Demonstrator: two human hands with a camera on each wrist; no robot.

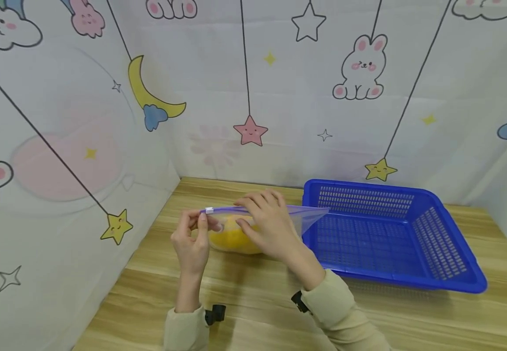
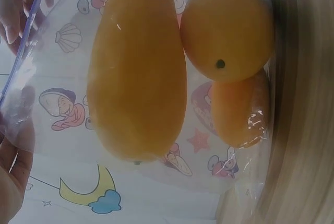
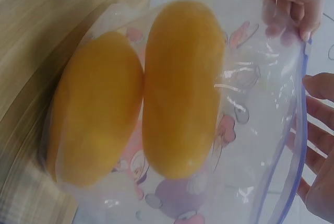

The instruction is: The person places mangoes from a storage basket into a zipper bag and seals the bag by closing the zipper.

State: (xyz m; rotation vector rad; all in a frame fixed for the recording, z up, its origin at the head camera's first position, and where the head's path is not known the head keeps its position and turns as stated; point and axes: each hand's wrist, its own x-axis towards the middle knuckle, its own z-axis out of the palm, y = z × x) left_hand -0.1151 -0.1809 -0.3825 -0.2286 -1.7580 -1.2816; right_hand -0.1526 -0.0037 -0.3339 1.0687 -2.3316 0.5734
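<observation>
A clear zip bag [image 1: 308, 218] with a purple top edge stands upright on the table, holding several yellow-orange fruits [image 1: 231, 238]. In the left wrist view, a round orange [image 2: 227, 31] with a green stem mark lies beside a long fruit [image 2: 138, 72]; the right wrist view shows two long ones [image 3: 182, 88] through the printed plastic. My left hand [image 1: 192, 241] pinches the bag's left top corner beside the white slider [image 1: 209, 210]. The right hand [image 1: 268, 222] grips the top edge farther right, thumb on the near side and fingers over the far side.
A blue plastic basket [image 1: 394, 278] with perforated walls stands on the right of the wooden table [image 1: 148, 302], close to the bag's right end. White cloth [image 1: 218, 73] with cartoon prints hangs behind and at the left.
</observation>
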